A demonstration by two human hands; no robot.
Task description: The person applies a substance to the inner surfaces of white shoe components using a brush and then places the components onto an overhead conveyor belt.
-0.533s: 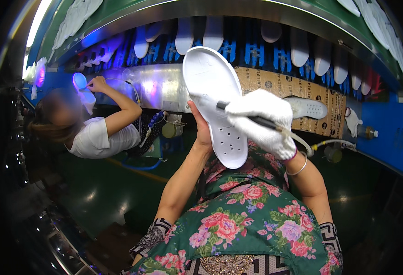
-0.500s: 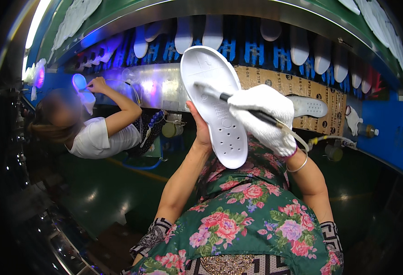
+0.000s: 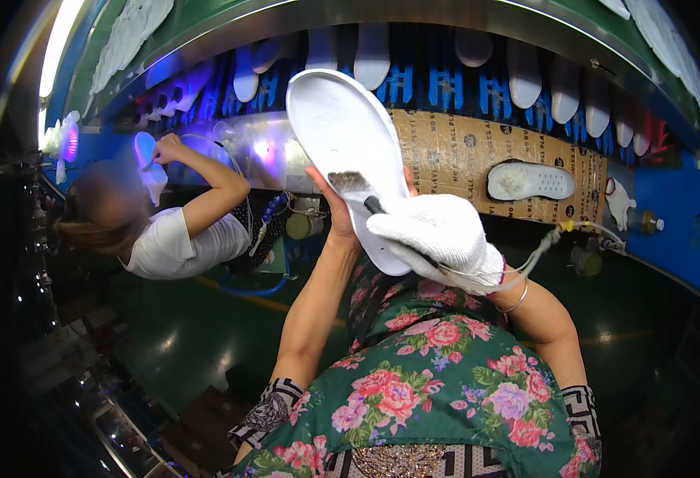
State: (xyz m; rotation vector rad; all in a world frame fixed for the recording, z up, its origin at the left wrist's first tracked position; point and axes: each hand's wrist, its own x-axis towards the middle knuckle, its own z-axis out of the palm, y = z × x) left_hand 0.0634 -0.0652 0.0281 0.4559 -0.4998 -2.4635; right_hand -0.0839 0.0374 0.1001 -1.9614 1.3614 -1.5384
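Observation:
My left hand (image 3: pixel 336 209) is bare and closed round the middle of a white shoe sole (image 3: pixel 338 111) from beneath, its thumb at the left edge and fingertips showing at the right edge. The sole is held up in front of me, inner face upward, wide end away from me. A white knitted glove covers my right hand (image 3: pixel 437 235), which grips a brush with a dark handle and a thin hose running back along the wrist. The flat bristles of the brush (image 3: pixel 350 182) touch the sole's middle. My gloved hand hides part of the heel end.
Another sole (image 3: pixel 530 182) lies on a cardboard-covered bench (image 3: pixel 445 171). Behind it, white soles hang in a row on blue racks (image 3: pixel 443 86). A clear bottle (image 3: pixel 646 221) stands at the right on a blue surface. A co-worker (image 3: pixel 183 231) works at the left, holding a sole.
The sole has shifted a little up and left and tilted. The brush has moved from the wide part down to the sole's middle, with my gloved hand moving down and left.

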